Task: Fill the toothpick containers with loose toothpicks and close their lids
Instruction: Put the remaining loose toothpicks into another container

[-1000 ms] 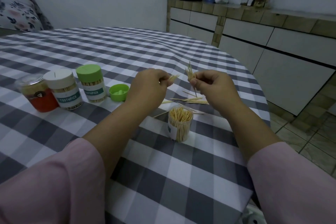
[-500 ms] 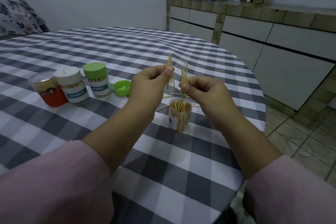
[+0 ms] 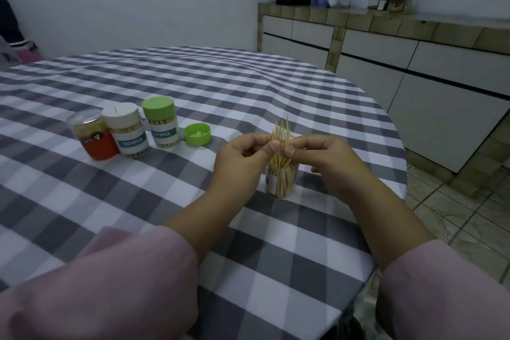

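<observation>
An open clear toothpick container [image 3: 282,181], nearly full, stands on the checked tablecloth in front of me. Right above its mouth, my left hand [image 3: 244,156] and my right hand [image 3: 325,159] together pinch one upright bundle of toothpicks [image 3: 281,134], thumbs nearly touching. The bundle's lower ends reach into the container. A loose green lid [image 3: 197,134] lies upside down to the left. Further left stand a green-lidded container [image 3: 161,123], a white-lidded container [image 3: 125,130] and a clear jar with a red label [image 3: 92,136], all with lids on.
The round table [image 3: 193,85] ends close to my right, with tiled floor [image 3: 458,215] below. A tiled counter with white cabinet doors [image 3: 400,44] runs along the right wall, holding bags and bottles.
The two hands have come together, joining their separate bundles into one, and lowered it onto the open container. The loose toothpicks seen on the cloth earlier are hidden behind the hands.
</observation>
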